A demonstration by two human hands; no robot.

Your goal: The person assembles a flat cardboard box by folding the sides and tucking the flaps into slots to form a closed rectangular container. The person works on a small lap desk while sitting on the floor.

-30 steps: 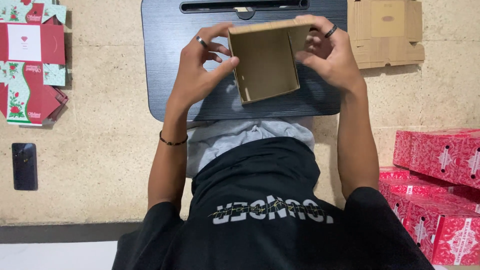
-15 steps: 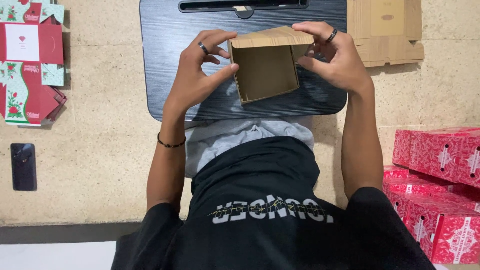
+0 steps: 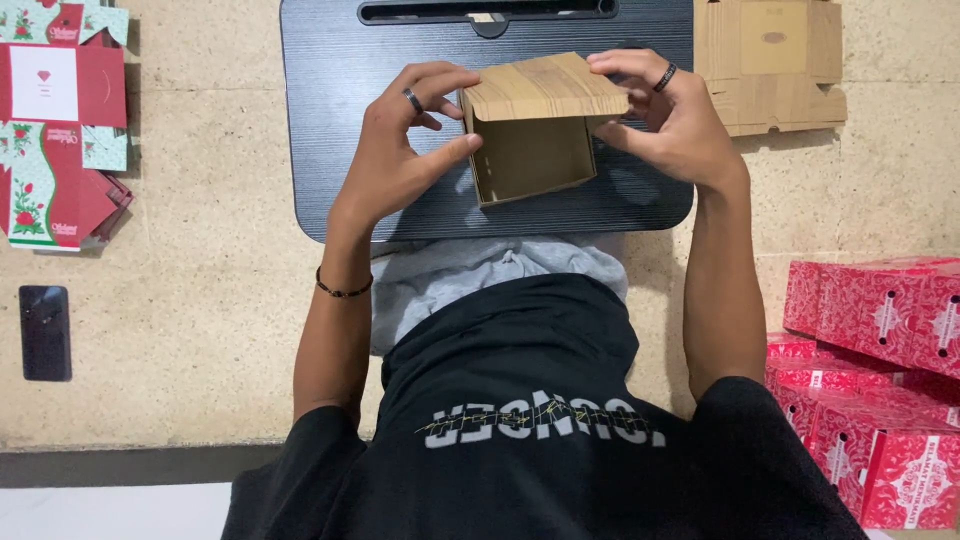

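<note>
Both sets of fingers close on a wood-grain box held just above a black lap bench. The left hand pinches the box's left wall, thumb against its side; the right hand grips the right wall, fingers curled over the folded top flap. The box's open face points toward the person. Flat cardboard lies right of the bench. Red cartons stack at far right, flattened cartons at far left, a phone below them.
</note>
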